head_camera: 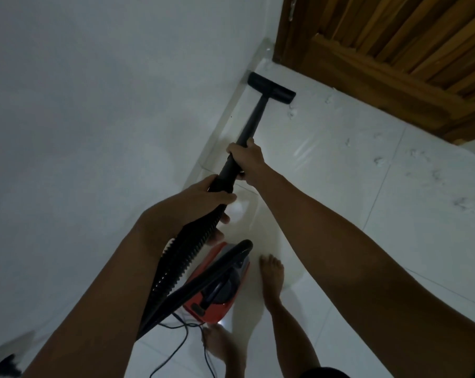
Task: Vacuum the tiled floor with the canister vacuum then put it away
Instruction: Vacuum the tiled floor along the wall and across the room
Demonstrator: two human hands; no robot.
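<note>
A black vacuum wand (251, 120) runs from my hands to its floor nozzle (271, 87), which rests on the white tiled floor (340, 186) in the corner by the wall and the door. My right hand (248, 159) is shut on the wand's upper part. My left hand (203, 197) grips the wand's end where the ribbed black hose (181, 257) joins it. The hose curves down to the red canister vacuum (222, 285), which stands on the floor by my bare feet.
A white wall (94, 105) fills the left side. A wooden door (394, 50) closes off the top right. Small bits of debris (378, 160) lie scattered on the tiles to the right. A thin black power cord (181, 342) trails from the canister near my feet.
</note>
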